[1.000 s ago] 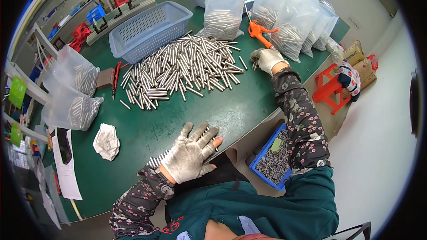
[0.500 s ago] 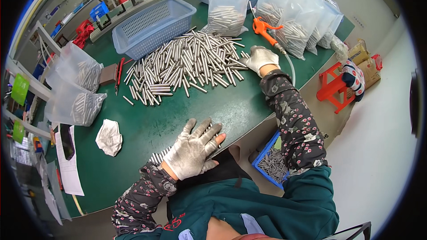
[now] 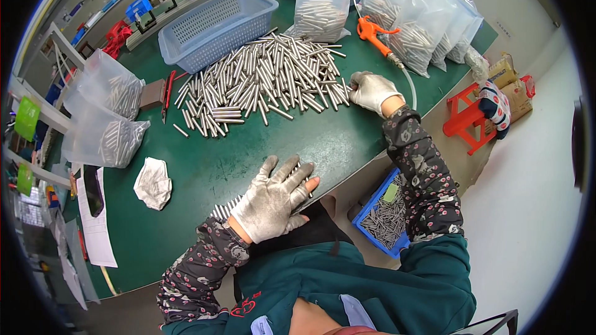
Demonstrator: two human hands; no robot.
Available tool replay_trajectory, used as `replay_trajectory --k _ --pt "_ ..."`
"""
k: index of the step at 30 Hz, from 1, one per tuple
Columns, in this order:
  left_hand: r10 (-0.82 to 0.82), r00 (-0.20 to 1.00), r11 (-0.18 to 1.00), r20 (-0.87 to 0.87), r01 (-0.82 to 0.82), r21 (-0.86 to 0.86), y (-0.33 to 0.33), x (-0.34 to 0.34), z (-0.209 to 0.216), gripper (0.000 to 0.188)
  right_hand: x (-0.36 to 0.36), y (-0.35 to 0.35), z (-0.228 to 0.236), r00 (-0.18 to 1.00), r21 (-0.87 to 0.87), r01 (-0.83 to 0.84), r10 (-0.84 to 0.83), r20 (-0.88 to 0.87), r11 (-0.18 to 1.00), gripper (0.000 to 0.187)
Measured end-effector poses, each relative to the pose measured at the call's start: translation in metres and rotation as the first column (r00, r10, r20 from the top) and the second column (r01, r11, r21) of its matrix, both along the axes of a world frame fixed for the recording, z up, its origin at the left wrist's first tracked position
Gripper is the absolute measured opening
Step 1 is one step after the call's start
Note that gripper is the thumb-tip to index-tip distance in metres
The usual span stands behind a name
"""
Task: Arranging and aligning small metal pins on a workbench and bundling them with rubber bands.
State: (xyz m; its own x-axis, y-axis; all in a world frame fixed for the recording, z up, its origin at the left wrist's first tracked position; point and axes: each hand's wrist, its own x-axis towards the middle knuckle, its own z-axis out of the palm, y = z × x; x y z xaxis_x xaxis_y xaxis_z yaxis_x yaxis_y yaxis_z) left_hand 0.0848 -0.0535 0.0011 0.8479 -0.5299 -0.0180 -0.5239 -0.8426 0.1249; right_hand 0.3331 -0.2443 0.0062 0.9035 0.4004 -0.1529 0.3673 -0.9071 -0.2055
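Note:
A big loose heap of short shiny metal rods [image 3: 261, 80] lies across the middle of the green table [image 3: 205, 167]. My right hand [image 3: 370, 90], in a grey work glove, reaches out to the heap's right edge, its fingers curled over the rod ends there. My left hand [image 3: 274, 197], also gloved, lies flat with fingers spread on a small row of rods [image 3: 225, 209] at the table's near edge; most of that row is hidden under the palm.
A blue mesh basket [image 3: 214, 22] stands behind the heap. Clear bags of rods [image 3: 323, 3] line the back and the left side [image 3: 102, 121]. An orange air gun [image 3: 372, 31], a crumpled rag [image 3: 152, 183], a blue bin of rods [image 3: 385, 220] below the table edge, red stool at right.
My right hand has moved left and nearer, from beside the orange air gun to the right edge of the rod heap. The left hand has stayed flat on the near rods.

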Motion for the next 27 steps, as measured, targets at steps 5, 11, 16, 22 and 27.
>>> replay_trajectory --k 5,11,16,22,27 --pt "-0.003 1.0 0.999 0.012 0.004 -0.039 0.001 0.0 -0.001 0.073 -0.034 -0.006 -0.005 0.986 0.064 -0.093 0.083 0.142 0.994 0.027" --pt "-0.007 1.0 0.999 0.009 0.007 -0.052 0.001 0.002 -0.001 0.073 -0.083 -0.01 -0.005 0.98 0.121 -0.122 0.101 0.17 0.985 0.027" --pt "-0.012 1.0 0.999 0.024 0.013 -0.04 0.0 0.0 -0.002 0.073 -0.116 -0.006 -0.005 0.973 0.163 -0.173 0.143 0.181 0.971 0.029" --pt "-0.014 0.999 0.999 0.033 0.015 -0.029 0.0 0.0 -0.003 0.073 -0.11 -0.008 -0.003 0.922 0.177 -0.369 0.336 0.192 0.912 0.023" --pt "-0.008 0.999 1.0 0.046 0.009 -0.016 0.0 -0.001 -0.004 0.074 -0.091 -0.003 0.0 0.829 0.246 -0.549 0.484 0.281 0.799 0.039"
